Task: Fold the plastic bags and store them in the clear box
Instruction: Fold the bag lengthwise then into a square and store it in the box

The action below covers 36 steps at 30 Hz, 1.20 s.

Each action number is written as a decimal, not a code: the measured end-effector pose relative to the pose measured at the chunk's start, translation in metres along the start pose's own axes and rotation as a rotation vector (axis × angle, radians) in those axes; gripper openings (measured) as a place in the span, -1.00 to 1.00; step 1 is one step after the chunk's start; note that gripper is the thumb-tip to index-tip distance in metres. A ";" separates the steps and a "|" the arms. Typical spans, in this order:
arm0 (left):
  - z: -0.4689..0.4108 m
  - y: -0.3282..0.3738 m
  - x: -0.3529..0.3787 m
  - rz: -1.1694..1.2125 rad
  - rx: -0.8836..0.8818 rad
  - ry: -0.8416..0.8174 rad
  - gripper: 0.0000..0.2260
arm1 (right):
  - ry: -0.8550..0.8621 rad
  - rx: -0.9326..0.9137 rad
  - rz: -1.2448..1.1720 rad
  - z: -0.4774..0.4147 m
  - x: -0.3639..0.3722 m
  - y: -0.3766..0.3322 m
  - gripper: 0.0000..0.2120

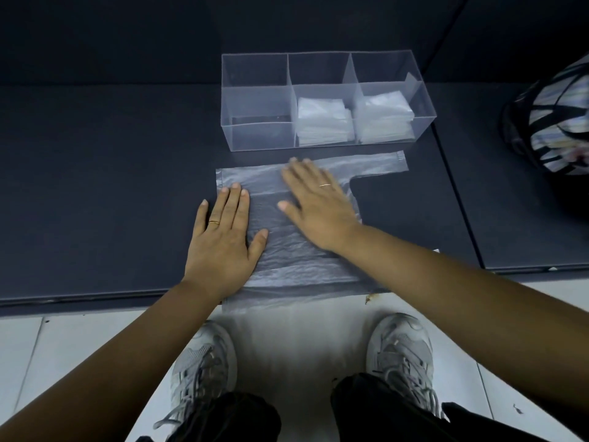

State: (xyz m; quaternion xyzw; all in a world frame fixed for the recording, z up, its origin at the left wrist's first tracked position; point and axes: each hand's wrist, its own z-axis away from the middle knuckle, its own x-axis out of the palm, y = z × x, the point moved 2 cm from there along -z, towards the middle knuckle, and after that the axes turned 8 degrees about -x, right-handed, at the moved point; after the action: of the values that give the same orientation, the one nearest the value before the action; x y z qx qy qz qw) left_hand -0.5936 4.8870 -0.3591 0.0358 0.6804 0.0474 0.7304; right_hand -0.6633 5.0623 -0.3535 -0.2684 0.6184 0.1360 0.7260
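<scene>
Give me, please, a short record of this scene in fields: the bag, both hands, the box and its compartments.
bag: thin translucent plastic bag, spread flat on the dark grey platform, near edge hanging over it
left hand: flat, fingers straight, on the bag's left part
right hand: flat on the bag's middle
box: clear plastic three-compartment box, behind the bag
compartments: left without bags; middle stack and right stack of folded white bags

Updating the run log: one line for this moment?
left hand: flat on plastic bag | right hand: flat on bag | clear box: two compartments hold folded bags
</scene>
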 end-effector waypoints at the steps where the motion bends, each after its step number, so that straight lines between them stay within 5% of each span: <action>1: 0.000 0.000 0.001 -0.005 0.004 0.003 -0.30 | 0.031 0.061 0.014 0.007 -0.001 0.019 -0.38; 9: 0.000 0.001 -0.005 -0.016 -0.007 -0.058 -0.29 | 0.144 0.546 0.104 0.091 -0.031 0.136 -0.41; 14: 0.030 0.001 -0.028 0.235 0.327 0.016 -0.27 | 0.254 0.088 -0.134 0.096 -0.038 0.023 -0.34; 17: 0.063 -0.008 -0.020 0.044 0.516 -0.060 -0.27 | 0.069 -0.261 -0.185 0.115 -0.011 -0.057 -0.24; 19: 0.078 -0.018 -0.012 -0.057 0.541 -0.053 -0.43 | 0.033 -0.352 -0.072 0.123 0.005 -0.078 -0.33; 22: 0.084 -0.025 -0.016 0.072 0.521 0.076 -0.60 | 0.187 -0.272 -0.077 0.122 0.008 -0.073 -0.66; 25: 0.083 -0.022 -0.025 0.156 0.514 0.038 -0.67 | 0.325 -0.205 -0.156 0.127 0.001 -0.051 -0.88; 30: 0.074 -0.034 -0.048 0.457 0.309 -0.280 -0.61 | 0.343 0.004 -0.239 0.149 -0.021 0.004 -0.90; 36: 0.062 -0.046 -0.072 0.866 0.097 -0.431 -0.78 | 0.248 0.307 -0.614 0.165 -0.055 0.048 -0.87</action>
State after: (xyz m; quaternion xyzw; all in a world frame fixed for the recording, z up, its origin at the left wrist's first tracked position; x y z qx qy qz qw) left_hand -0.5358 4.8331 -0.2884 0.3585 0.4379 0.3068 0.7653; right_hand -0.5634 5.2005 -0.2960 -0.3438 0.6055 -0.2166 0.6842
